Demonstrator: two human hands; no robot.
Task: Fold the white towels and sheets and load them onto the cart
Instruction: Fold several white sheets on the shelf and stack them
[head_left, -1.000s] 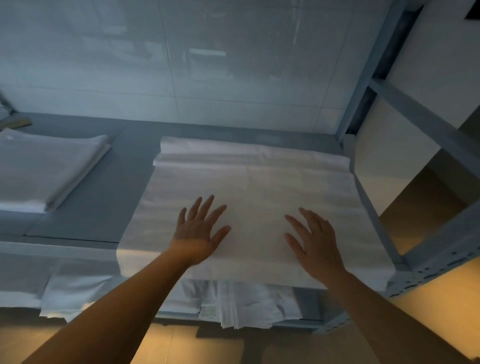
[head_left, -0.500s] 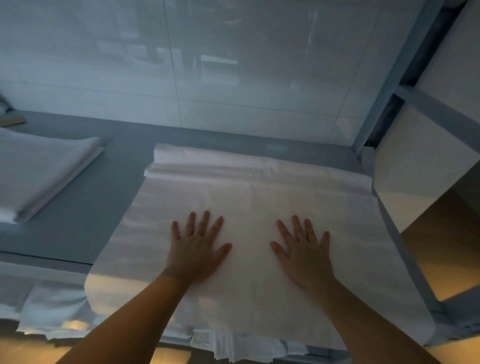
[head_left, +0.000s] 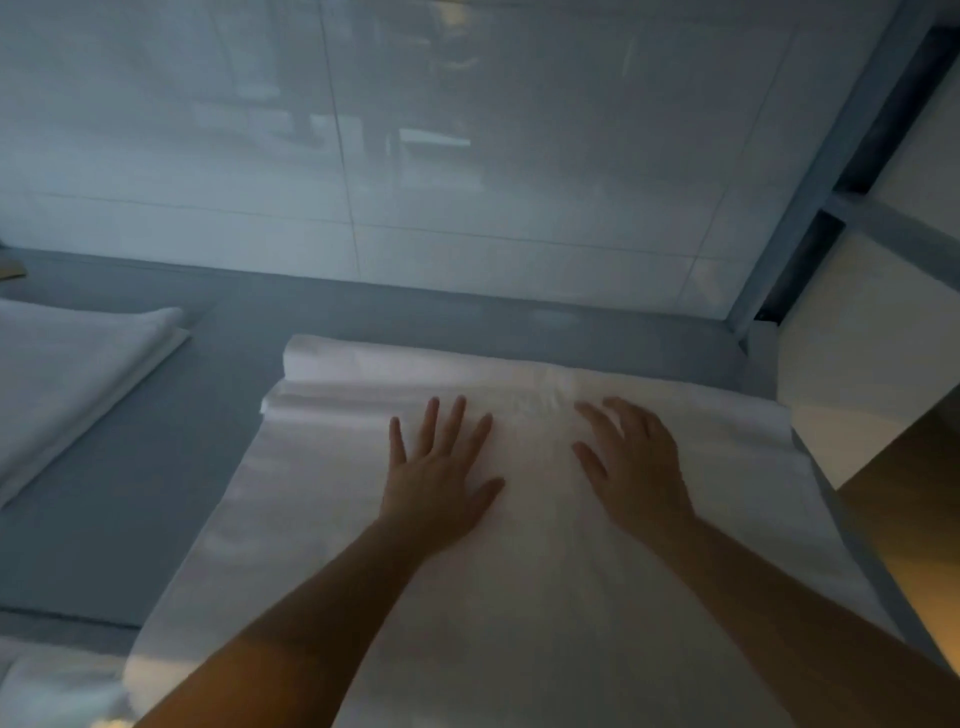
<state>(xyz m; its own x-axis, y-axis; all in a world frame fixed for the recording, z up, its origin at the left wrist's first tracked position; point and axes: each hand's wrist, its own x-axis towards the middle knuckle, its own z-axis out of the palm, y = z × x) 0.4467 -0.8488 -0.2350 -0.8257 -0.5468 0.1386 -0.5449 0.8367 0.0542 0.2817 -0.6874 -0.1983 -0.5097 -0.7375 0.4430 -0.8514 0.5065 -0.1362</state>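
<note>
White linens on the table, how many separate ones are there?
2 on top: the sheet under both hands, and a folded stack at far left. More cloth shows bottom left, partly hidden.

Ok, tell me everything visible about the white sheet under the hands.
The white sheet is a smooth, thin-looking cloth spread flat on the grey table, running from near the wall toward the camera. Its far end is folded or rolled into a low ridge. The left hand lies on it with fingers spread; the right hand is on it too, fingers slightly bent. Its near end runs out of view.
</note>
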